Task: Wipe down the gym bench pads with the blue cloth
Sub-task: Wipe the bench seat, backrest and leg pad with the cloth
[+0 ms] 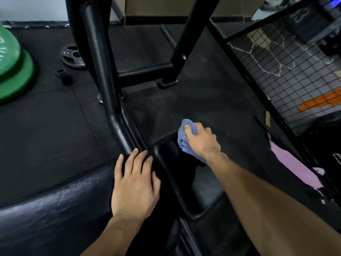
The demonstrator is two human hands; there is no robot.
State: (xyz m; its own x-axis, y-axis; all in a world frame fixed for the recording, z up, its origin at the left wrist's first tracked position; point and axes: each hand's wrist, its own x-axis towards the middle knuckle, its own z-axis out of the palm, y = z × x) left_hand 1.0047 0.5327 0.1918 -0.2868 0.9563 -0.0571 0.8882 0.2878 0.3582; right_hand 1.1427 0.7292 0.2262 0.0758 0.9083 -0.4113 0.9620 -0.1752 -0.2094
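A bunched blue cloth [182, 138] is gripped in my right hand [202, 140], which presses it onto the far end of a small black bench pad [177, 182]. My left hand [134, 183] lies flat with fingers spread on the edge of a larger black pad [55, 209], beside the gap between the two pads. Part of the cloth is hidden under my right palm. Both pads are glossy black vinyl.
A black steel frame [103, 71] rises just beyond my left hand, with a crossbar [144, 72] behind. Green weight plates [13, 71] and a black plate [72, 57] lie at the left. A wire mesh panel [284, 71] stands at the right. Rubber floor [46, 130] surrounds the bench.
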